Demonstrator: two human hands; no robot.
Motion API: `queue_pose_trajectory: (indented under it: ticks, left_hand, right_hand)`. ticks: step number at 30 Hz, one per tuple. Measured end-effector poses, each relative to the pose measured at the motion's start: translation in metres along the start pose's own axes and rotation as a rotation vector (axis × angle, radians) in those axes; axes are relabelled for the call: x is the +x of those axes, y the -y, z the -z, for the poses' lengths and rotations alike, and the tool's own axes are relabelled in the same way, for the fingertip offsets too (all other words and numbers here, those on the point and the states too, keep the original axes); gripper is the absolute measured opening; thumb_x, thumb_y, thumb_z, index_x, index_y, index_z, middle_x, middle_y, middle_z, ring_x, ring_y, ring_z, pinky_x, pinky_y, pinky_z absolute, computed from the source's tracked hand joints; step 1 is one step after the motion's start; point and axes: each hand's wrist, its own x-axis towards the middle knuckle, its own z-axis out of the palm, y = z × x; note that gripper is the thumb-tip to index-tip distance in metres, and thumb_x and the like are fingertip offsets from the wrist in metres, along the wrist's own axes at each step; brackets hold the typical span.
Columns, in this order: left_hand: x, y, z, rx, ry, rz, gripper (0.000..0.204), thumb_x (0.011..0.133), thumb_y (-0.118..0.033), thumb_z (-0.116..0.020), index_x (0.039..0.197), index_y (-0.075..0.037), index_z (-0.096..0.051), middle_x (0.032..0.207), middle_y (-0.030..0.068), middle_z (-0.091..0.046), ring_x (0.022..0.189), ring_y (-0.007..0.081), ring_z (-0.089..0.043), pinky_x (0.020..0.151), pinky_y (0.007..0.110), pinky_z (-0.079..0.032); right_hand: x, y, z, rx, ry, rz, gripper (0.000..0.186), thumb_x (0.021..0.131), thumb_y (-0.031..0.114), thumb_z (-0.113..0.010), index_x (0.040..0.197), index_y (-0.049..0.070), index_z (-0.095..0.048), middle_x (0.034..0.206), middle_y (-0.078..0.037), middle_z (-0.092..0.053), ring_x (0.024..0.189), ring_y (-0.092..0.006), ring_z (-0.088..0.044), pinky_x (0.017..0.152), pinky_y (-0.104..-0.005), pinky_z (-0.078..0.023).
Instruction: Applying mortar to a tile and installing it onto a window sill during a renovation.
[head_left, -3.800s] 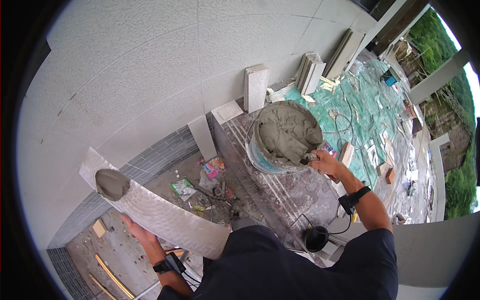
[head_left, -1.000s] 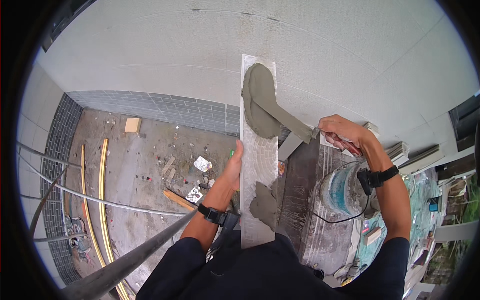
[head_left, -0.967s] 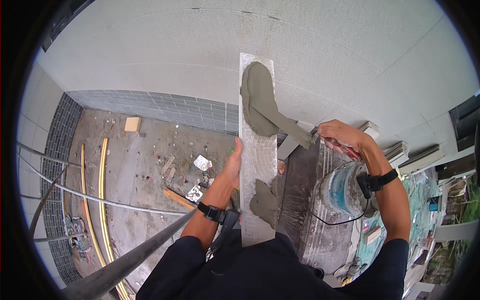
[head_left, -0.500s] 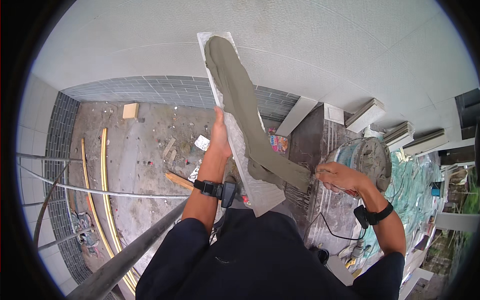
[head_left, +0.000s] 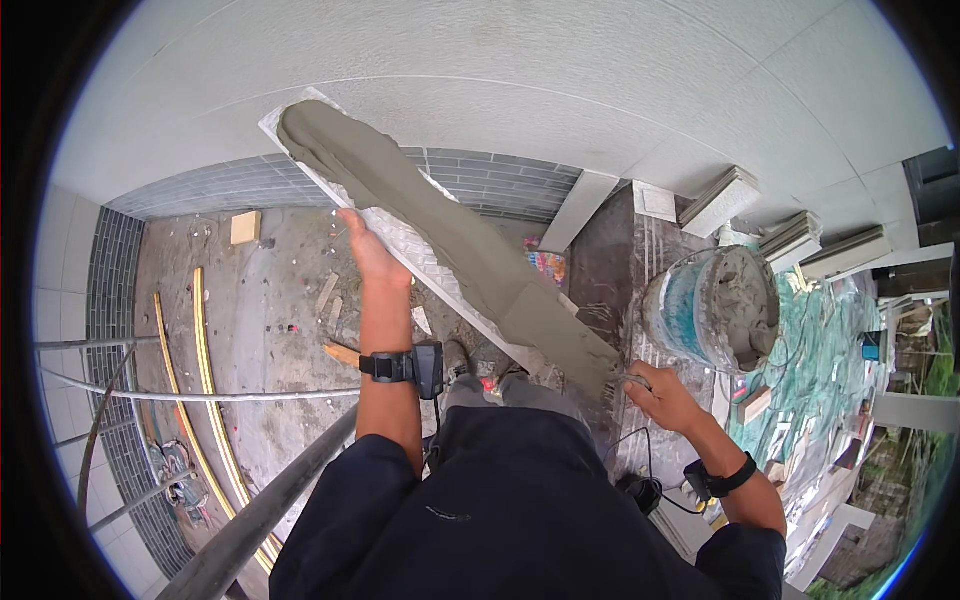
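Note:
My left hand (head_left: 376, 258) grips the edge of a long, narrow white tile (head_left: 400, 241) from below, holding it slanted in front of me. A thick bed of grey mortar (head_left: 400, 195) runs along the tile's upper face. My right hand (head_left: 664, 398) is closed round the handle of a trowel (head_left: 572, 340), which is mostly hidden by fingers. The mortar-coated blade lies against the mortar at the tile's lower right end.
A bucket of mortar (head_left: 712, 305) stands to the right, near stacked tile strips (head_left: 722, 203) and green sheeting (head_left: 815, 350). A metal pole (head_left: 265, 505) crosses at lower left. Long yellow strips (head_left: 212, 370) lie on the floor. The tiled wall (head_left: 560, 90) rises ahead.
The tile has swung left at its far end and lies more slantwise. My left hand moved left with it. The trowel stays at the near end, and my right hand shifted slightly down.

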Motion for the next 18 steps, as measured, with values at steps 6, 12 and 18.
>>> queue_pose_trajectory:
  ticks: [6, 12, 18]
  left_hand:
    - [0.014, -0.012, 0.017, -0.038, -0.091, -0.06, 0.069, 0.107, -0.058, -0.025, 0.154, -0.008, -0.034, 0.157, 0.0131, -0.04, 0.141, 0.0329, -0.042, 0.117, 0.047, -0.036]
    - [-0.001, -0.021, 0.019, -0.025, -0.013, -0.04, 0.067, 0.108, -0.056, -0.025, 0.154, -0.008, -0.035, 0.154, 0.0136, -0.043, 0.138, 0.0332, -0.045, 0.116, 0.048, -0.038]
    - [-0.018, -0.006, 0.011, -0.071, 0.12, 0.08, 0.067, 0.108, -0.055, -0.027, 0.154, -0.007, -0.036, 0.152, 0.014, -0.046, 0.135, 0.0333, -0.05, 0.114, 0.048, -0.042]
  right_hand:
    - [-0.031, -0.046, -0.01, 0.015, -0.109, -0.034, 0.026, 0.098, 0.028, -0.061, 0.099, 0.002, -0.059, 0.073, -0.022, -0.059, 0.069, -0.0427, -0.061, 0.063, -0.0443, -0.048]
    - [-0.037, -0.031, 0.031, -0.046, -0.267, -0.053, 0.025, 0.095, 0.026, -0.064, 0.094, 0.002, -0.06, 0.071, -0.02, -0.06, 0.065, -0.0411, -0.061, 0.061, -0.0443, -0.047]
    - [0.023, -0.004, 0.045, -0.464, -0.196, 0.322, 0.024, 0.089, 0.025, -0.068, 0.095, 0.003, -0.058, 0.074, -0.017, -0.064, 0.064, -0.0385, -0.063, 0.058, -0.0459, -0.049]
